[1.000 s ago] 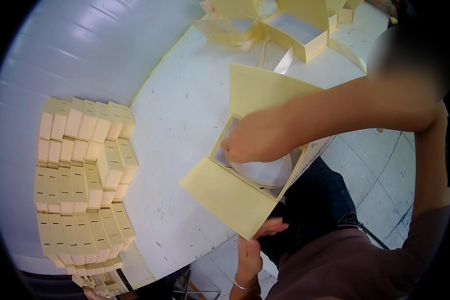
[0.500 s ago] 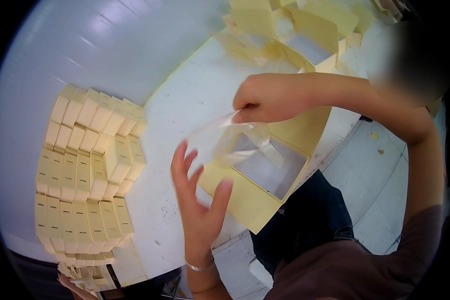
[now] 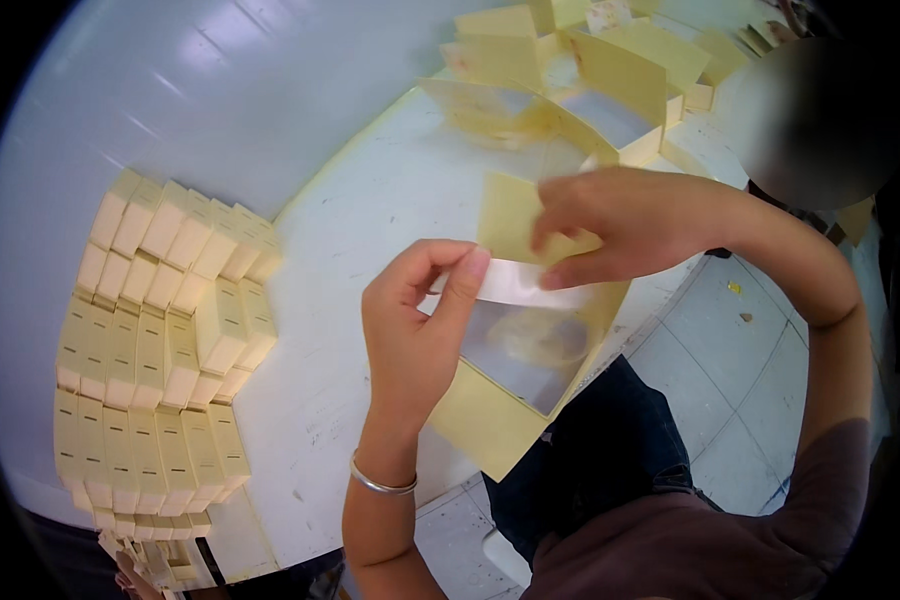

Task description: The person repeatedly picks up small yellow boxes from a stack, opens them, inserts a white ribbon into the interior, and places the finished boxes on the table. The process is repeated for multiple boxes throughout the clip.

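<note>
In the head view, my left hand point(image 3: 410, 325) is pinching one end of a glossy white ribbon strip point(image 3: 515, 284) between thumb and forefinger, and a silver bangle point(image 3: 382, 478) is circling that wrist. My right hand point(image 3: 620, 222), slightly blurred, is hovering at the strip's other end; its fingers are standing apart, bent, with the thumb right by the ribbon. I cannot tell whether the thumb is touching it.

The ribbon is stretching above an open, pale yellow, rectangular cardboard box point(image 3: 480, 415) with a greyish-white interior, its flaps lying folded outward. A blurred, pale loop point(image 3: 542, 335) is showing inside. The box is resting by the near edge of a white table point(image 3: 320, 400), next to my dark blue jeans point(image 3: 620, 430).

Along the table's left side, small cream oblong boxes point(image 3: 160, 350) are standing in stacked rows. More open yellow boxes point(image 3: 590, 85) are crowding its upper right end.
</note>
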Demonstrator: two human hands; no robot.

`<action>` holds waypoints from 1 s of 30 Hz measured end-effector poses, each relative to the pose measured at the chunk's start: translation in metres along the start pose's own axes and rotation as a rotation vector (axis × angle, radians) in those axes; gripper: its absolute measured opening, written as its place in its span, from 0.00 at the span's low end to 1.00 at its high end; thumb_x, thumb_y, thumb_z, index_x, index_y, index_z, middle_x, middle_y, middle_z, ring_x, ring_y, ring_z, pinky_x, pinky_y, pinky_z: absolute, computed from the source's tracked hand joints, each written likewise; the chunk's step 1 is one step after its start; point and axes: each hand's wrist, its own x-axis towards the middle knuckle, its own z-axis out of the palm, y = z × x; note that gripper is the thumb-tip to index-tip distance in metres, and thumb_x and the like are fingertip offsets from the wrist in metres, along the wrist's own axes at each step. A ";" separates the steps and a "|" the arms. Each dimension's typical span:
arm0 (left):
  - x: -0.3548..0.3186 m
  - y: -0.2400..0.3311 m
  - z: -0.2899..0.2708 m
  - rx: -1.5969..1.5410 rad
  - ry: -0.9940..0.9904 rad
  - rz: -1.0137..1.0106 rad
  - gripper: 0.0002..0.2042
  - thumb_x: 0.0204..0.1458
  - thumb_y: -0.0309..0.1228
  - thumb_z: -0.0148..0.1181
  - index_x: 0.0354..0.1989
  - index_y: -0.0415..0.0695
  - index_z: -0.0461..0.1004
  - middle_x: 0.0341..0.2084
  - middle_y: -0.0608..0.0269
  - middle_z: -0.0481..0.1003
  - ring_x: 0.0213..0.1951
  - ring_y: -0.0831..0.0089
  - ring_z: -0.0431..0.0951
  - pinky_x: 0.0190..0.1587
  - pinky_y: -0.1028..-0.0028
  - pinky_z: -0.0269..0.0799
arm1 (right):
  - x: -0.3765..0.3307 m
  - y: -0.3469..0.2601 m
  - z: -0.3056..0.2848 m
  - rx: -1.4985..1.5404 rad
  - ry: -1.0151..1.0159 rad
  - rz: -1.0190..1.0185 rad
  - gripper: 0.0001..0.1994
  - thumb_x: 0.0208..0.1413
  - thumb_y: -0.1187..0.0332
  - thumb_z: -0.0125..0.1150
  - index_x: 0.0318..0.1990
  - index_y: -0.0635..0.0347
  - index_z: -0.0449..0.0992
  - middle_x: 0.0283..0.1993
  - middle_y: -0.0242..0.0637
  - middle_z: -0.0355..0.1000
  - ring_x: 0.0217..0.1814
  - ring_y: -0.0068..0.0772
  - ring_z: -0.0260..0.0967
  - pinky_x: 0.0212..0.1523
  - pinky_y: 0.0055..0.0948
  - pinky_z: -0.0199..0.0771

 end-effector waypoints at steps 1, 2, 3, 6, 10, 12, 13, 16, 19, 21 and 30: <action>0.002 0.004 0.003 -0.018 0.032 -0.046 0.06 0.50 0.26 0.57 0.28 0.35 0.73 0.23 0.67 0.73 0.28 0.81 0.70 0.36 0.82 0.65 | -0.001 0.002 0.004 0.028 0.078 -0.061 0.13 0.54 0.63 0.54 0.29 0.67 0.71 0.16 0.29 0.61 0.22 0.21 0.57 0.28 0.22 0.61; 0.005 0.004 0.006 -0.028 0.038 -0.034 0.06 0.50 0.26 0.57 0.28 0.35 0.73 0.23 0.67 0.73 0.28 0.81 0.70 0.36 0.82 0.65 | -0.002 0.003 0.007 0.048 0.150 -0.114 0.12 0.53 0.63 0.55 0.30 0.66 0.72 0.17 0.29 0.62 0.23 0.21 0.59 0.29 0.22 0.63; 0.007 0.005 0.006 -0.017 0.049 -0.022 0.06 0.50 0.26 0.57 0.27 0.35 0.73 0.23 0.67 0.73 0.28 0.81 0.70 0.36 0.81 0.65 | 0.009 -0.004 0.010 0.216 0.106 -0.044 0.12 0.52 0.63 0.56 0.31 0.66 0.72 0.18 0.31 0.64 0.24 0.22 0.61 0.31 0.23 0.63; 0.005 0.004 -0.003 0.093 0.149 0.063 0.05 0.51 0.24 0.54 0.34 0.36 0.72 0.28 0.65 0.72 0.33 0.80 0.70 0.39 0.80 0.65 | 0.027 -0.006 0.022 0.669 0.018 0.132 0.12 0.49 0.64 0.57 0.29 0.68 0.73 0.21 0.38 0.69 0.25 0.25 0.65 0.29 0.26 0.65; -0.018 -0.003 -0.027 0.242 0.390 0.095 0.12 0.55 0.27 0.47 0.47 0.37 0.64 0.36 0.62 0.69 0.40 0.77 0.68 0.45 0.76 0.64 | 0.037 0.006 0.049 0.756 -0.002 0.179 0.10 0.45 0.68 0.58 0.26 0.69 0.72 0.22 0.43 0.70 0.23 0.29 0.67 0.25 0.27 0.65; -0.043 -0.015 -0.041 0.225 0.565 0.038 0.10 0.53 0.22 0.47 0.44 0.37 0.63 0.32 0.61 0.68 0.35 0.76 0.66 0.40 0.77 0.63 | 0.045 0.011 0.070 0.576 -0.234 0.202 0.08 0.47 0.70 0.55 0.30 0.67 0.73 0.28 0.44 0.72 0.29 0.33 0.69 0.33 0.28 0.66; -0.061 -0.022 -0.054 0.276 0.552 0.052 0.08 0.53 0.22 0.47 0.42 0.37 0.62 0.30 0.63 0.66 0.32 0.77 0.64 0.38 0.77 0.62 | 0.051 0.007 0.078 0.479 -0.346 0.193 0.08 0.49 0.70 0.53 0.32 0.66 0.74 0.31 0.44 0.73 0.32 0.34 0.70 0.36 0.29 0.67; -0.109 -0.055 -0.050 0.206 0.592 -0.150 0.07 0.53 0.22 0.47 0.40 0.39 0.62 0.27 0.65 0.64 0.32 0.78 0.63 0.38 0.78 0.61 | 0.050 0.004 0.095 0.111 -0.593 0.211 0.08 0.47 0.75 0.50 0.33 0.66 0.74 0.33 0.45 0.73 0.35 0.42 0.71 0.38 0.35 0.67; -0.152 -0.078 -0.032 0.040 0.546 -0.409 0.08 0.50 0.24 0.53 0.37 0.39 0.63 0.31 0.67 0.67 0.33 0.79 0.66 0.38 0.79 0.64 | 0.054 0.009 0.117 0.087 -0.555 0.148 0.08 0.43 0.78 0.50 0.30 0.68 0.75 0.30 0.48 0.73 0.30 0.43 0.71 0.31 0.38 0.70; -0.144 -0.078 -0.007 0.139 0.467 -0.364 0.08 0.49 0.26 0.55 0.34 0.36 0.66 0.30 0.65 0.71 0.30 0.78 0.68 0.34 0.78 0.65 | 0.053 0.012 0.119 -0.028 -0.577 0.097 0.09 0.44 0.77 0.49 0.31 0.67 0.75 0.32 0.50 0.72 0.33 0.47 0.71 0.33 0.40 0.70; -0.173 -0.080 -0.008 0.194 0.380 -0.649 0.06 0.46 0.27 0.57 0.28 0.36 0.70 0.24 0.64 0.73 0.26 0.77 0.69 0.29 0.77 0.65 | 0.061 0.011 0.116 0.008 -0.419 0.097 0.06 0.42 0.78 0.51 0.27 0.69 0.75 0.28 0.51 0.72 0.29 0.49 0.71 0.28 0.42 0.70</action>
